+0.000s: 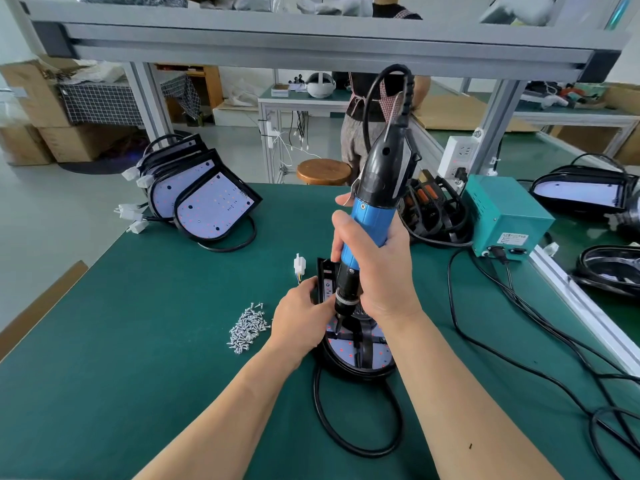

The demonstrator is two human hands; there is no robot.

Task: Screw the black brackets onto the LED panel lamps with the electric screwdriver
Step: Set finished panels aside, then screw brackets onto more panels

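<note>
An LED panel lamp (375,358) lies flat on the green table in front of me, its white board dotted with red LEDs. A black bracket (363,344) lies across it. My right hand (375,268) grips the blue and black electric screwdriver (372,202), held nearly upright with its bit down on the lamp's left part. My left hand (299,322) holds the lamp's left edge, its fingertips right at the bit. A pile of several silver screws (247,329) lies just left of that hand.
Finished-looking lamps (207,199) lean stacked at the table's far left. A teal power box (502,216) and a heap of black brackets (433,209) stand at the right, with black cables (519,341) trailing across the mat. A person stands beyond the table.
</note>
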